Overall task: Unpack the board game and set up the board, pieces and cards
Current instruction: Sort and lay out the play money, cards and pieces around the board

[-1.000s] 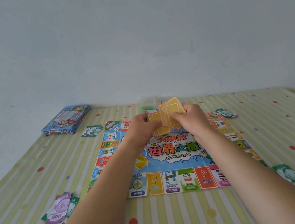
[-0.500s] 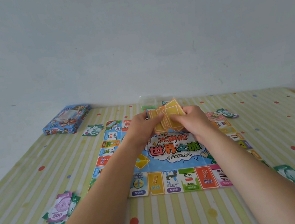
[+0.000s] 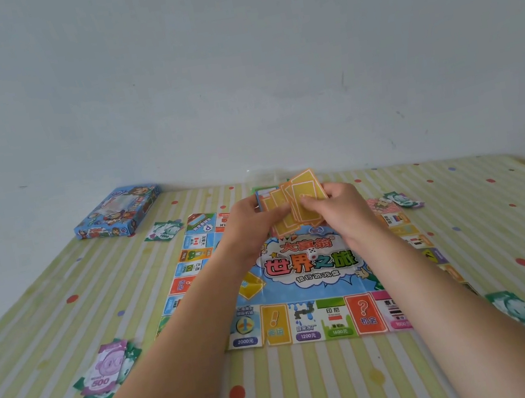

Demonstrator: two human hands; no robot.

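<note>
The paper game board (image 3: 316, 320) lies unfolded in the middle of the table, its coloured squares around a blue centre. Above its far half both hands hold a fanned bunch of orange and yellow cards (image 3: 302, 197). My left hand (image 3: 251, 221) grips the bunch from the left. My right hand (image 3: 339, 208) pinches the front yellow card with thumb on its face. A blue-edged card shows at the fan's left end. The blue game box (image 3: 117, 213) lies at the far left by the wall.
Piles of play money lie around the board: purple and green notes (image 3: 107, 369) near left, green notes (image 3: 523, 315) near right, green ones (image 3: 164, 231) far left, more notes (image 3: 397, 200) far right. The striped dotted tablecloth (image 3: 303, 390) covers the table, which ends at a pale wall.
The hands have kept the cards in about the same place. The fan has shifted a little, with the front yellow card drawn slightly right and up.
</note>
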